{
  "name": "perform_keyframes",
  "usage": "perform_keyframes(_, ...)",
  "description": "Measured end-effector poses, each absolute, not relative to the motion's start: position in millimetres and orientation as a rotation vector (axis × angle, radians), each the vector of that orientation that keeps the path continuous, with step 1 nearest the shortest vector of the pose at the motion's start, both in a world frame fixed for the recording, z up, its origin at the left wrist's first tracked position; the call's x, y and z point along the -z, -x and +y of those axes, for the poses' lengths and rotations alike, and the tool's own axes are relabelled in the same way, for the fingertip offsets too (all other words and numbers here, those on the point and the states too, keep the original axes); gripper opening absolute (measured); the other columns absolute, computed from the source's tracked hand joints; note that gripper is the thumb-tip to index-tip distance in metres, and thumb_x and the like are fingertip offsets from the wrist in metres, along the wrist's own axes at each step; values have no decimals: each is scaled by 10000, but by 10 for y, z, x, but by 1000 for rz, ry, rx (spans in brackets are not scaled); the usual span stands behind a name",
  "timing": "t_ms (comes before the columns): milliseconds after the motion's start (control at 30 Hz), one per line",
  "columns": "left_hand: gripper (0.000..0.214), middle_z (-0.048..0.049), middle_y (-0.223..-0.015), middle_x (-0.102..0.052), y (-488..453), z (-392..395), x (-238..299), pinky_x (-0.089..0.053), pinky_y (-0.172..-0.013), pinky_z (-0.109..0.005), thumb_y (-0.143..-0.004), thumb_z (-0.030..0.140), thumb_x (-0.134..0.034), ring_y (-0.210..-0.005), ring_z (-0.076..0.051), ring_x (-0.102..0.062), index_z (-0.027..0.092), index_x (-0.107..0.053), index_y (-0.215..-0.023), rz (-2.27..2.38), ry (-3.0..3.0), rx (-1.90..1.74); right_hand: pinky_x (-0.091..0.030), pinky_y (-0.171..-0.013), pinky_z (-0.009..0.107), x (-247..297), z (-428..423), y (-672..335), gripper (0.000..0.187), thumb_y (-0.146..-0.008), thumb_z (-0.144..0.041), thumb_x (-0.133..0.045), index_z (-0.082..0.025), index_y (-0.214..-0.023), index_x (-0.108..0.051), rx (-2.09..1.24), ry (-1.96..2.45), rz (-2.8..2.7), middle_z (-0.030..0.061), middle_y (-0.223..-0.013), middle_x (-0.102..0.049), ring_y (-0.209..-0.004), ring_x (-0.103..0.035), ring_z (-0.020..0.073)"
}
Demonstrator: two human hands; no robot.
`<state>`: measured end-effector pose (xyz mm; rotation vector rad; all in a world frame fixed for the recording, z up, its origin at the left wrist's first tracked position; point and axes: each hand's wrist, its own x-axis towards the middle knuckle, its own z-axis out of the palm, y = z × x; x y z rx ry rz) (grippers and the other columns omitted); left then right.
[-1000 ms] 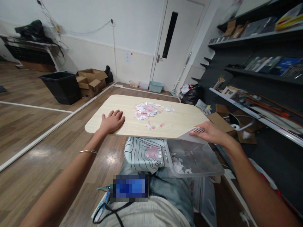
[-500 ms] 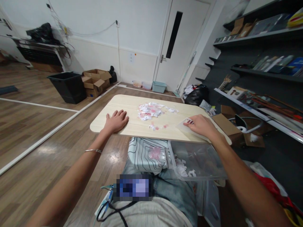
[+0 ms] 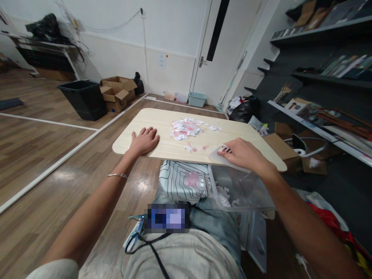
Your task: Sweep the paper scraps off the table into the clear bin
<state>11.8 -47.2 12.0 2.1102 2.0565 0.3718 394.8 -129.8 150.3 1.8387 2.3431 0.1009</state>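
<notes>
Paper scraps (image 3: 188, 128) lie mid-table (image 3: 162, 116), left hand (image 3: 143, 141) to their left, right hand (image 3: 242, 154) to their right. Clear bin (image 3: 247, 192) sits below the near table edge.

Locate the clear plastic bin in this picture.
In the head view the clear plastic bin sits low and right of centre, on the person's lap just under the near edge of the wooden table, below the right hand.

Pale wood table (image 3: 162, 149), white-and-pink paper scraps (image 3: 187, 128) (cushion (image 3: 178, 180) black-lined white)

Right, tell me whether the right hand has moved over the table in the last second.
Yes. The right hand, on a white card, has slid inward from the table corner toward the scattered paper pieces.
</notes>
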Motion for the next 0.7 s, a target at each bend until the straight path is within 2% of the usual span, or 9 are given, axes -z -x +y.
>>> perform_keyframes(167,815,-170,-2070,-379,-111,-469,-131,-253,-1473,-899,-1210,577,-226,-1913,-474,-321,252,-555,-1880,2054,-2109,-345,-434,-776,402,-1518,-1369,-3782,343,-1173,-415,-698,-210,-1074,-956,-104,-1830,2339,213,-1068,-929,-1001,-855,375)
perform_keyframes(400,797,-155,-2057,-416,-109,-467,-130,-286,-1460,-909,-1217,565,-236,-1905,-482,-338,280,-554,-1890,2064,-2119,-343,-469,-800,408,-1520,-1453,-3585,308,-1175,-382,-722,-182,-1155,-955,-6,-1838,2343,227,-1121,-935,-1050,-869,388)
perform_keyframes(567,802,-153,-2073,-380,-110,-475,-134,-285,-1479,-875,-1227,564,-199,-1915,-454,-323,258,-555,-1878,2081,-2131,-299,-553,-891,378,-1442,-1558,-3413,282,-1174,-377,-743,-199,-1195,-961,10,-1769,2408,213,-1332,-941,-1156,-887,370)
perform_keyframes(700,779,-143,-2071,-387,-111,-478,-131,-288,-1478,-870,-1237,563,-202,-1909,-448,-333,273,-575,-1856,2086,-2132,-296,-581,-956,372,-1408,-1613,-3375,285,-1182,-365,-735,-199,-1166,-966,-22,-1735,2451,203,-1355,-943,-1206,-891,364)
